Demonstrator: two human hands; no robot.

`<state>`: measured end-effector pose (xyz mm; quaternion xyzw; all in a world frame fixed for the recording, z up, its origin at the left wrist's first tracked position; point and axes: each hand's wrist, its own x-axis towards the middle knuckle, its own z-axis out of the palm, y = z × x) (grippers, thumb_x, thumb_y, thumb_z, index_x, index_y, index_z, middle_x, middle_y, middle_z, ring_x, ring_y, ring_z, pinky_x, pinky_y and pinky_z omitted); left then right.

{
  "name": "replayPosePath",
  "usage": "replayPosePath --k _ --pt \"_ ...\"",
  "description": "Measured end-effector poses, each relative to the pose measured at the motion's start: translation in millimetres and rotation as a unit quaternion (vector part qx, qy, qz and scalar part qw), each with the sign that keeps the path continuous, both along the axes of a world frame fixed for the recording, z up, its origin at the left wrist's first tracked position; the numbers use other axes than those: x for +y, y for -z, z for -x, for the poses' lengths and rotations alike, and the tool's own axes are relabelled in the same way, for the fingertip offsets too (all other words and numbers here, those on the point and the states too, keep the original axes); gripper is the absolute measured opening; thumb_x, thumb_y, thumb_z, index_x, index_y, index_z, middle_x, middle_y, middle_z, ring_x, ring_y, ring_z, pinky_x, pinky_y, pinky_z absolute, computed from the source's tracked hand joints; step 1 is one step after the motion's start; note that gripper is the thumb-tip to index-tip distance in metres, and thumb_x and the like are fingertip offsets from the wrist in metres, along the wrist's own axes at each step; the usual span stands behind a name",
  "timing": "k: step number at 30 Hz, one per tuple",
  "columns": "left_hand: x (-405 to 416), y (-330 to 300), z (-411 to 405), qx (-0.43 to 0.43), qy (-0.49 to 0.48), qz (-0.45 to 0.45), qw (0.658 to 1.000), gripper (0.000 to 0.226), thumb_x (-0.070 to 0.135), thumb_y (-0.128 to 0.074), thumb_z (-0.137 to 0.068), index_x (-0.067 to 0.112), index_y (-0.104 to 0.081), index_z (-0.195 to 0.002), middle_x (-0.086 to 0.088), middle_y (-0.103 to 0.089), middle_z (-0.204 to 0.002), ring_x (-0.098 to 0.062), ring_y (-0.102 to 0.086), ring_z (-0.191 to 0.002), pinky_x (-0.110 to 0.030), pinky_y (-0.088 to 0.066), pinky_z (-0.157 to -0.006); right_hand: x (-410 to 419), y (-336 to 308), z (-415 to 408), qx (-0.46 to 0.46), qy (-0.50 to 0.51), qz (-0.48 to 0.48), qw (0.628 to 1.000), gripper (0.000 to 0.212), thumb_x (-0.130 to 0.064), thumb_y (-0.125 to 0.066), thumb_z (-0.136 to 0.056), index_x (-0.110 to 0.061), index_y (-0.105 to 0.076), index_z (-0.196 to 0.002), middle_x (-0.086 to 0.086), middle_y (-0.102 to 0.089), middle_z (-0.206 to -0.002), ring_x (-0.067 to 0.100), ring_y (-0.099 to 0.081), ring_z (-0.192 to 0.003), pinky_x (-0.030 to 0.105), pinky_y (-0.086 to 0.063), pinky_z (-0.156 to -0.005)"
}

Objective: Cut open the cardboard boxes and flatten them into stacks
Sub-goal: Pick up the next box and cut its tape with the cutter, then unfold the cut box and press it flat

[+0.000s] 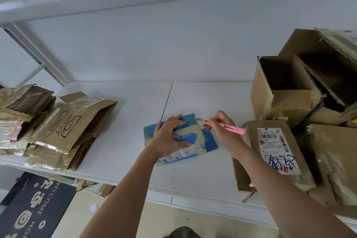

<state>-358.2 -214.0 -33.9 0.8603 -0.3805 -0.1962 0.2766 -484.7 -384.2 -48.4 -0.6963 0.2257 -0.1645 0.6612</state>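
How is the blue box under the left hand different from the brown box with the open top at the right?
The blue box is printed blue and white; the open brown box is plain brown cardboard. The blue box lies low on the table, pressed by the left hand; the brown box stands tall and untouched. The blue box is closed, with the pink knife in the right hand at its edge; the brown box gapes open. Both carry tape.

White folding worktop [119, 141] w/ centre seam running front to back, set against plain white wall [173, 54]. Grey metal frame bars [36, 52] slant down at far left behind it. On tan floor [81, 212] below worktop's left front edge: dark doormat [32, 206] w/ pale "WELCOME HOME" lettering, plus small white paper scrap [93, 208] nr mat's right side.
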Motion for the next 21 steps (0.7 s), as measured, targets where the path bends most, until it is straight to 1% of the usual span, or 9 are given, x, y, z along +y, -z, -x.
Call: replayPosePath --k 2,5,8,11,13,17,18,20,21 --pt "-0.6 0.4 -0.6 0.002 0.000 0.000 1.000 0.066 0.032 -0.078 -0.080 0.031 -0.045 -0.137 0.017 -0.029 -0.153 -0.007 -0.024 -0.143 -0.036 0.009 -0.121 -1.7 1.0 9.1 0.004 -0.011 0.009 1.000 0.015 -0.014 -0.051 -0.100 -0.006 -0.048 -0.088 0.002 -0.067 -0.080 0.015 -0.066 -0.090 0.023 -0.051 -0.076" --pt "-0.8 0.1 0.1 0.003 0.001 -0.003 1.000 0.066 0.031 -0.078 -0.080 0.030 -0.045 -0.137 0.016 -0.029 -0.153 -0.007 -0.024 -0.143 -0.035 0.010 -0.120 0.0 0.1 21.1 0.006 -0.028 0.020 0.999 0.016 -0.014 -0.052 -0.100 -0.005 -0.048 -0.088 0.001 -0.064 -0.077 0.010 -0.061 -0.081 0.016 -0.048 -0.069" --pt "-0.4 -0.5 1.2 0.003 0.001 -0.006 1.000 0.066 0.031 -0.078 -0.080 0.030 -0.045 -0.137 0.016 -0.030 -0.152 -0.007 -0.026 -0.142 -0.035 0.009 -0.120 2.0 -5.5 28.3 0.004 -0.038 0.037 0.999 0.017 -0.014 -0.053 -0.099 -0.006 -0.048 -0.085 0.007 -0.063 -0.079 0.007 -0.058 -0.075 0.015 -0.044 -0.064" --pt "-0.4 -0.7 1.6 0.000 0.001 -0.010 1.000 0.066 0.030 -0.079 -0.080 0.031 -0.045 -0.136 0.016 -0.030 -0.152 -0.007 -0.028 -0.140 -0.036 0.007 -0.121 4.8 -12.2 39.8 0.016 -0.058 0.055 0.997 0.021 -0.017 -0.055 -0.098 -0.001 -0.049 -0.088 0.010 -0.063 -0.081 0.005 -0.056 -0.070 0.012 -0.041 -0.059" --pt "-0.5 -1.3 2.3 -0.001 0.000 -0.010 1.000 0.066 0.030 -0.079 -0.079 0.033 -0.045 -0.135 0.016 -0.030 -0.152 -0.008 -0.030 -0.139 -0.036 0.006 -0.121 6.3 -13.0 46.4 0.020 -0.070 0.071 0.995 0.023 -0.021 -0.055 -0.098 -0.002 -0.050 -0.088 0.013 -0.063 -0.082 0.010 -0.054 -0.068 0.015 -0.040 -0.058" --pt "-0.1 -2.0 4.9 -0.010 0.000 -0.021 1.000 0.067 0.032 -0.080 -0.078 0.033 -0.045 -0.135 0.016 -0.030 -0.152 -0.008 -0.032 -0.138 -0.037 0.002 -0.122 6.8 -18.1 49.4 0.031 -0.089 0.119 0.988 0.022 -0.025 -0.054 -0.099 -0.009 -0.047 -0.086 0.015 -0.058 -0.081 0.024 -0.050 -0.068 0.026 -0.040 -0.060" --pt "-0.2 -2.0 4.7 -0.017 -0.005 -0.025 1.000 0.068 0.035 -0.080 -0.078 0.034 -0.045 -0.136 0.016 -0.030 -0.153 -0.008 -0.032 -0.138 -0.038 0.000 -0.122 6.2 -21.0 49.4 0.033 -0.088 0.125 0.988 0.022 -0.023 -0.054 -0.099 -0.008 -0.047 -0.086 0.013 -0.056 -0.079 0.021 -0.051 -0.067 0.024 -0.040 -0.060" --pt "-0.4 -3.3 3.2 -0.054 -0.034 -0.043 0.997 0.070 0.045 -0.077 -0.078 0.036 -0.044 -0.139 0.016 -0.031 -0.153 -0.008 -0.032 -0.139 -0.039 -0.006 -0.121 2.0 -27.9 53.1 0.022 -0.067 0.143 0.987 0.019 -0.021 -0.054 -0.099 -0.007 -0.046 -0.088 0.005 -0.054 -0.075 0.003 -0.048 -0.058 0.017 -0.039 -0.054" --pt "-0.5 -4.0 2.4 -0.085 -0.054 -0.059 0.993 0.071 0.052 -0.074 -0.078 0.036 -0.042 -0.141 0.016 -0.031 -0.153 -0.009 -0.031 -0.139 -0.040 -0.009 -0.120 -2.0 -31.0 56.9 0.011 -0.047 0.186 0.981 0.017 -0.020 -0.053 -0.100 -0.008 -0.046 -0.090 0.001 -0.054 -0.074 0.002 -0.048 -0.057 0.017 -0.040 -0.051"
